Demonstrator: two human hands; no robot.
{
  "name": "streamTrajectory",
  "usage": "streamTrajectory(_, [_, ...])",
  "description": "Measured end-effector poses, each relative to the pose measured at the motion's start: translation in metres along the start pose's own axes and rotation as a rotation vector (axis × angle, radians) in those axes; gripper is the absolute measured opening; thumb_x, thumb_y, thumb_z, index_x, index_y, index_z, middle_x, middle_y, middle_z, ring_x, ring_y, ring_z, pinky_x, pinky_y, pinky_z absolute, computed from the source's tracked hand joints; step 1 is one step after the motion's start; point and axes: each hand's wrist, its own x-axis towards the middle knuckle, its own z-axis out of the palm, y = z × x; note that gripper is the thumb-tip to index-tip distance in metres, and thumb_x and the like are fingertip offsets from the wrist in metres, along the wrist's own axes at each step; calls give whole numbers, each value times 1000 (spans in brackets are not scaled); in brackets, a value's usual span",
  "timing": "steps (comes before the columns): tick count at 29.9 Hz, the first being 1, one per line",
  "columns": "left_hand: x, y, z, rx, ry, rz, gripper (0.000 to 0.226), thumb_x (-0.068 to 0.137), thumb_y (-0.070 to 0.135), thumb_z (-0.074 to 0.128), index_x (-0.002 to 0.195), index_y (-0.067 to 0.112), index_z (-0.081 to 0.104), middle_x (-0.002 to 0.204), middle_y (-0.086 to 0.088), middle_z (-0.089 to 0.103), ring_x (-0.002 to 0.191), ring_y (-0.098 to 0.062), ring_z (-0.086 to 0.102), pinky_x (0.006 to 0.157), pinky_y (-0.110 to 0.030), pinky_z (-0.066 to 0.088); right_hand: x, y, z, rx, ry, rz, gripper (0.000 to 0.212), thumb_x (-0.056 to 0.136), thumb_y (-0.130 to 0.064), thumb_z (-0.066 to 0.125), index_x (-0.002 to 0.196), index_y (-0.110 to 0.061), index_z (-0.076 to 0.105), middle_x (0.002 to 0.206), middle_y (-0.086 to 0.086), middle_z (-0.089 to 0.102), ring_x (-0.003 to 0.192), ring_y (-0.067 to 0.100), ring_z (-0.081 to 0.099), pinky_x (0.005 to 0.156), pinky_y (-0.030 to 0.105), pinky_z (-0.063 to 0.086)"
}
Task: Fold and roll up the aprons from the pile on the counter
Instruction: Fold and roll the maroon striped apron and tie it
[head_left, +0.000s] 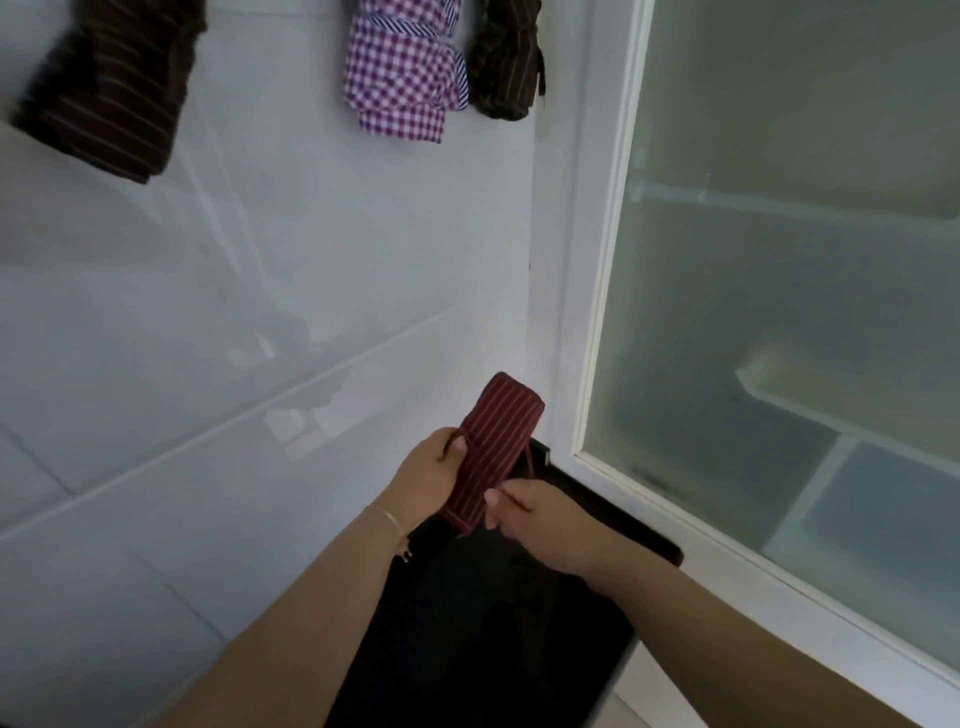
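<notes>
rolled apron (493, 447), maroon with thin pale stripes, tight cylinder, tie string wrapped round it. held in air above near counter edge, tilted, far end toward window frame (582, 291). left hand (431, 475) grips roll from left side, fingers curled on it, thin bracelet (390, 519) at wrist. right hand (535, 517) pinches string at roll's lower end. white counter (260, 291) wide open to left. far edge: dark striped roll (106, 88), purple checked roll (402, 67), second dark roll (506, 57), well apart from hands.
</notes>
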Motion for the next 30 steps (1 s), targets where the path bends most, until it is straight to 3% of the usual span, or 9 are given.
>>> streamTrajectory(3, [-4,11,-27,-310,-95,-1,27,101,31,38,98,18,62,88,1,66,81,-15,63,69,-22,49,-4,17,-18,392,-173,124,36,101,-41,40,75,-19,52,61,-5,33,50,7,28,48,19,25])
streamTrajectory(7, [-16,29,-42,-472,-456,157,45,92,42,48,112,5,64,106,-11,66,97,-24,62,87,-32,51,7,36,-45,529,-257,176,37,101,-24,43,65,-18,40,62,0,27,52,10,22,46,19,22])
streamTrajectory(9, [-25,43,-43,-381,-667,251,45,95,39,46,119,3,60,115,-12,63,106,-26,59,94,-35,47,16,42,-61,511,-111,244,26,98,-18,48,72,-13,47,73,11,52,54,12,42,51,22,40])
streamTrajectory(11, [-32,57,-43,-187,-759,286,31,98,31,43,115,11,58,109,0,63,102,-14,60,92,-27,45,28,47,-77,456,-52,262,31,89,-42,63,86,-11,60,98,17,66,68,16,61,71,33,56])
streamTrajectory(15, [-33,67,-36,189,-722,192,41,96,47,42,118,14,52,89,6,53,82,-2,48,81,-14,39,20,-31,-92,339,-329,64,42,87,-49,58,61,-18,47,56,-3,38,49,8,32,46,18,32])
streamTrajectory(18, [-36,64,-28,234,-742,151,67,91,63,26,138,21,46,137,9,50,126,-1,43,109,-16,26,20,-52,-92,276,-423,6,43,85,-48,54,53,-21,45,50,-7,32,44,7,25,45,20,20])
streamTrajectory(24, [-44,60,-15,-28,-597,138,38,100,50,31,126,39,57,130,20,57,123,6,47,112,-21,29,26,-48,-84,131,-296,81,44,90,-53,49,66,-16,54,52,-2,41,46,11,35,50,21,35])
streamTrajectory(27, [-48,53,-16,-194,-432,109,35,102,40,35,103,30,68,103,14,71,98,1,64,92,-16,45,18,-44,-86,462,-175,115,15,95,-15,51,97,-14,66,71,1,65,63,13,57,66,21,51])
streamTrajectory(30, [-40,50,-15,-423,-261,-70,39,102,31,41,77,18,68,75,4,68,61,-7,63,63,-21,49,6,-27,-89,749,-190,55,25,93,-2,53,117,-7,58,114,22,62,101,27,63,90,24,53])
